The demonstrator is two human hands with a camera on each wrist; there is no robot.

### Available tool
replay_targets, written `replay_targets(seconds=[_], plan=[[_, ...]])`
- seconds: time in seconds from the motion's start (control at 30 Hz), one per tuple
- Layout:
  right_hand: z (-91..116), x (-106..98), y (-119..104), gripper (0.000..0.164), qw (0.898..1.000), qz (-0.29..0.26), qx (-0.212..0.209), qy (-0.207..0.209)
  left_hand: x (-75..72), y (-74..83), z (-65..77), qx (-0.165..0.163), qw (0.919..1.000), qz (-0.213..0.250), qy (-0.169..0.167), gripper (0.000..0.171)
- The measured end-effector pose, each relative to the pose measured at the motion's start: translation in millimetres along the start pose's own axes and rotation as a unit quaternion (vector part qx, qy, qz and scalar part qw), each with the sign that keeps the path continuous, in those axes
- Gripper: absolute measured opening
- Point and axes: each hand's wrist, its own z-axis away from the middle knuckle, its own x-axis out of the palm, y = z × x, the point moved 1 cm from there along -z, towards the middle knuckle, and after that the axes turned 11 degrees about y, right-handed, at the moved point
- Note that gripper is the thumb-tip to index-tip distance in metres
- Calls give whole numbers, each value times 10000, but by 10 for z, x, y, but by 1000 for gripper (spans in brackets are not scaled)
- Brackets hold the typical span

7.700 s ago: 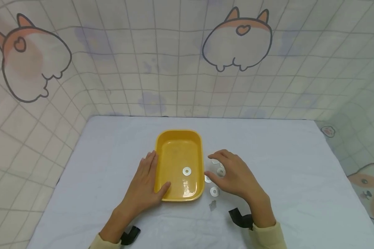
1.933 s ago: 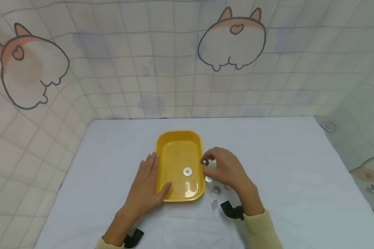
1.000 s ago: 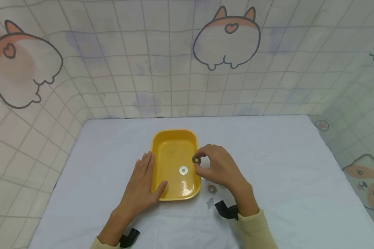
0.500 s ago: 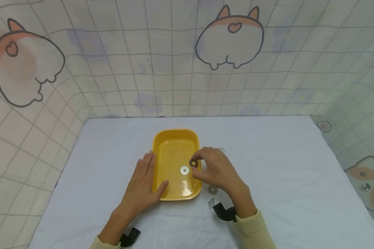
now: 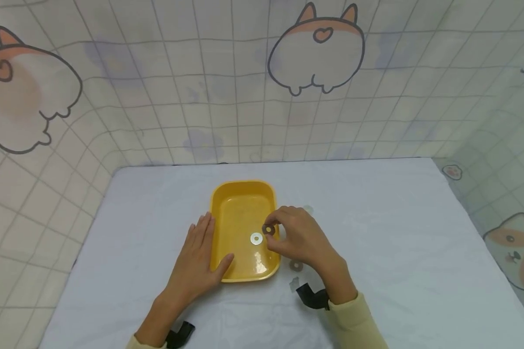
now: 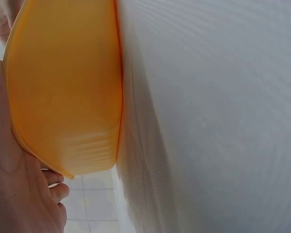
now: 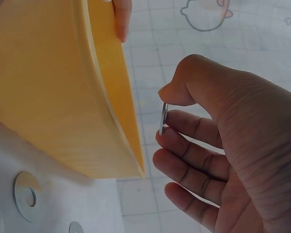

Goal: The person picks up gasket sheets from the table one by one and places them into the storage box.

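Clock places are round the tray's middle in the head view, 12 o'clock being away from the person. Nearest are pale sleeves (image 5: pixel 358 322) and black mounts (image 5: pixel 313 296) at the wrists. A grey patch (image 5: pixel 294 284) lies on the white surface (image 5: pixel 375 218) between 4 and 5 o'clock; just beyond it, at 4, is a loose washer (image 5: pixel 292 266). At 8, the left hand (image 5: pixel 196 264) rests against the yellow tray (image 5: pixel 240 208), fingers straight, thumb over the rim. Inside, a bright washer (image 5: pixel 252 239) lies flat near 4. At 3, the right hand (image 5: pixel 299 237) pinches a dark washer (image 5: pixel 264 228) above the tray between thumb and fingertips, almost closed. Farthest stands a gridded wall (image 5: pixel 227 87).
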Motion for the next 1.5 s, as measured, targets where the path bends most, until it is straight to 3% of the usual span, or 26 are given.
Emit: replay_targets(seconds=[0.7,1.07,1.23,1.5], plan=[[12,19,14,17,9998,138,41,-103,-7,12,-8,-35,10000,66,-42,97],[4,75,-33,16,9999,-71,16,-139,-15,-5,9,-21,10000,79,7,97],[2,68,-81,22,9998,76,-150,-58,-22,-3,4,-18,10000,78,-23,96],[3,28,-71,28,9994,324,-27,-77,-29,-4,5,-65,9999,46,-94,96]])
